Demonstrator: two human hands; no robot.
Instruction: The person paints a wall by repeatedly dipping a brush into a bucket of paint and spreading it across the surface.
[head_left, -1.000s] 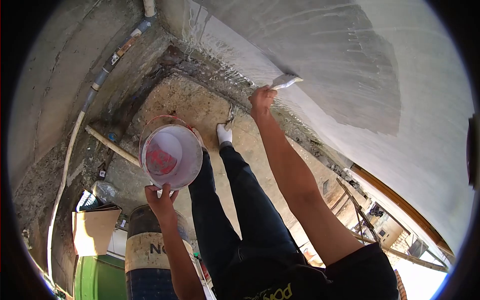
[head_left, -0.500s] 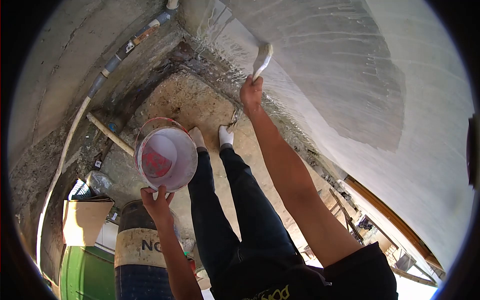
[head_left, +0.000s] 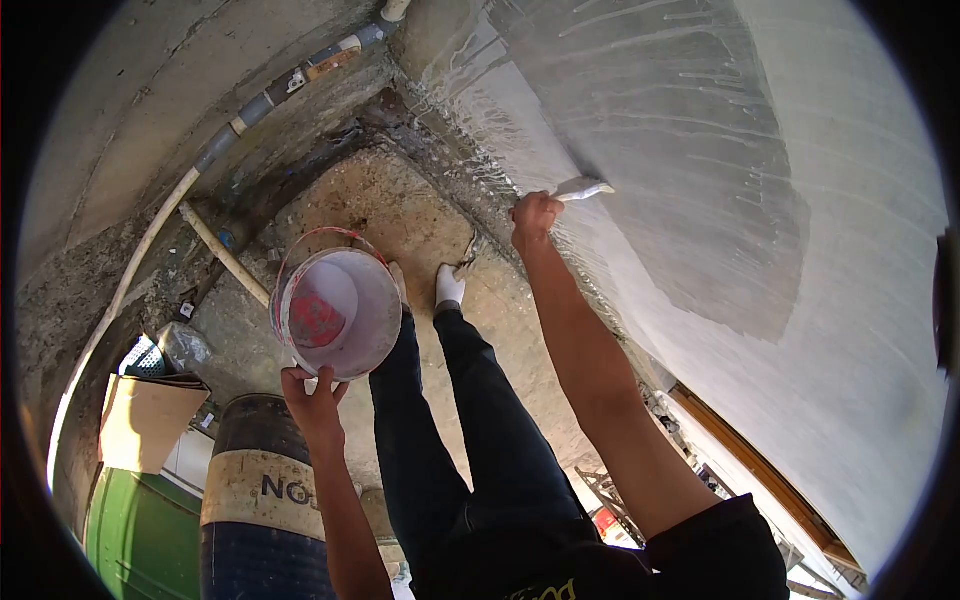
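My left hand [head_left: 315,400] grips the near rim of a round bucket [head_left: 375,320], with whitish liquid and a red patch inside and a thin red handle raised over its far side. My right hand [head_left: 537,215] is closed round the handle of a brush [head_left: 583,190]. The brush's pale bristles touch the wall [head_left: 700,180] or lie very close to it. A large darker, wet-looking area with drip lines covers part of that wall.
Pipes [head_left: 215,148] run along the left wall. A pole [head_left: 225,255] slants behind the bucket. At the lower left are a drum [head_left: 262,470], a cardboard piece [head_left: 150,420] and a green object [head_left: 145,535]. My feet stand on rough concrete [head_left: 400,200].
My right hand has moved down and right in the view, and the brush has turned from pointing upward to pointing right. The bucket stays in my left hand; the view has shifted slightly.
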